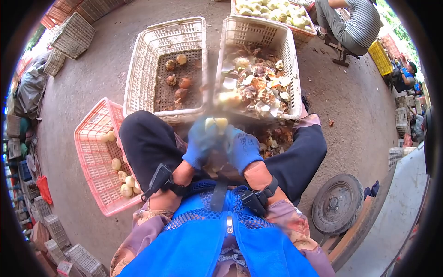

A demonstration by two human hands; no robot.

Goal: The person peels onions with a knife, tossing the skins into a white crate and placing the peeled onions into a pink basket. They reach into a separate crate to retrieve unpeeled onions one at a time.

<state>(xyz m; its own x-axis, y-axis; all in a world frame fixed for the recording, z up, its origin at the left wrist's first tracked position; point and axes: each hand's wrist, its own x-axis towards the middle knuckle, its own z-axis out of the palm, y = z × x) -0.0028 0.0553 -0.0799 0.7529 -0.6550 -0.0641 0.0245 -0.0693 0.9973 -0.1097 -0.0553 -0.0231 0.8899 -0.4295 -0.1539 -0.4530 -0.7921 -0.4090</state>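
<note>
Both of my hands, in blue gloves, are close together over my lap. A pale peeled onion [216, 124] shows between them, partly blurred. My left hand [198, 145] has its fingers curled at the onion's left side, and my right hand [242, 147] closes round its right side. Just beyond them, a white crate [291, 60] holds onion skins and scraps. Left of it, another white crate [134, 76] has several brown unpeeled onions [185, 82] on its floor. A pink crate [85, 152] by my left knee contains several peeled onions [126, 190].
A crate of peeled onions [272, 11] stands at the top. One person [362, 23] sits on a low stool at the upper right, another [408, 76] farther right. A wheel [338, 204] lies at the lower right. Stacked crates [74, 34] line the left.
</note>
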